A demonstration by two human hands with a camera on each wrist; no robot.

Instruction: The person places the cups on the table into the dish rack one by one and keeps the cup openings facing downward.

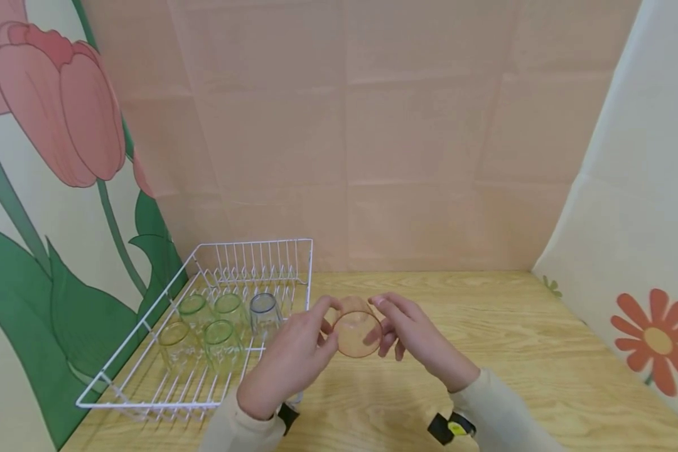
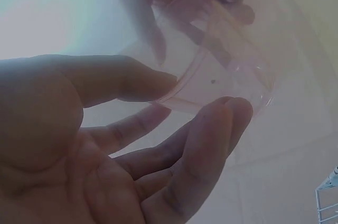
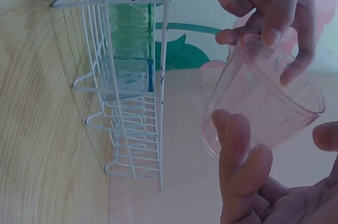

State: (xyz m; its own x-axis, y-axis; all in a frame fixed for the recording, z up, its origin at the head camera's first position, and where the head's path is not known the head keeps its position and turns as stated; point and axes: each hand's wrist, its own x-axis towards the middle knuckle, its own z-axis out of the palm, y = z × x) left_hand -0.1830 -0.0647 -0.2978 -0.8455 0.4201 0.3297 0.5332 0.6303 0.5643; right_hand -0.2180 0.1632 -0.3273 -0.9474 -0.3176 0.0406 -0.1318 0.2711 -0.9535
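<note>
A clear pink-orange tumbler (image 1: 358,336) is held tilted above the table, its rim toward the head camera. My left hand (image 1: 299,339) pinches it at the side, with the thumb and fingertips on the rim and wall, as the left wrist view shows. On the other side, my right hand (image 1: 415,336) surrounds the glass loosely. In the right wrist view, the right fingertips (image 3: 235,129) rest at the wall of the tumbler (image 3: 259,89), while the thumb stands apart from the rim. Part of a right finger shows through the glass.
A white wire dish rack (image 1: 311,270) stands on the left of the wooden table (image 1: 486,351). Upside-down in it are several glasses, among them a blue one (image 1: 265,314), a green one (image 1: 223,348) and a yellowish one (image 1: 177,348). Fabric walls (image 1: 429,157) enclose the table.
</note>
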